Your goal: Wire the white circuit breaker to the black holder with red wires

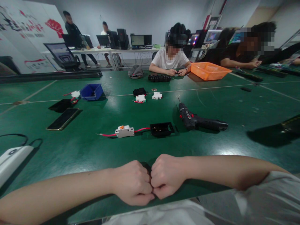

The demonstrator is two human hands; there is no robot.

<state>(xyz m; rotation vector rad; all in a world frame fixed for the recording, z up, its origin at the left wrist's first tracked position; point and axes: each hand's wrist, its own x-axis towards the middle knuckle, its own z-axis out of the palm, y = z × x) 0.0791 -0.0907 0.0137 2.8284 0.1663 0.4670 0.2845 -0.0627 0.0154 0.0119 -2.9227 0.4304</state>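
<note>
My left hand (134, 183) and my right hand (167, 176) rest near the table's front edge, both curled into fists with knuckles touching. Nothing shows in either of them. Beyond them lies a white circuit breaker (124, 131) with an orange toggle. A red wire (142, 129) runs from its right side to a black rectangular housing (161, 129); a short red lead (109, 135) with a bare end sticks out on its left. Farther right, a black cordless screwdriver (191, 118) lies on its side, its bit pointing away from me.
On the green table (77, 150) are a phone (63, 119), a blue bin (91, 92), two more white breakers (140, 98) and an orange basket (209, 71). A white power strip (14, 161) lies at left. Across the table a person (172, 59) handles something small.
</note>
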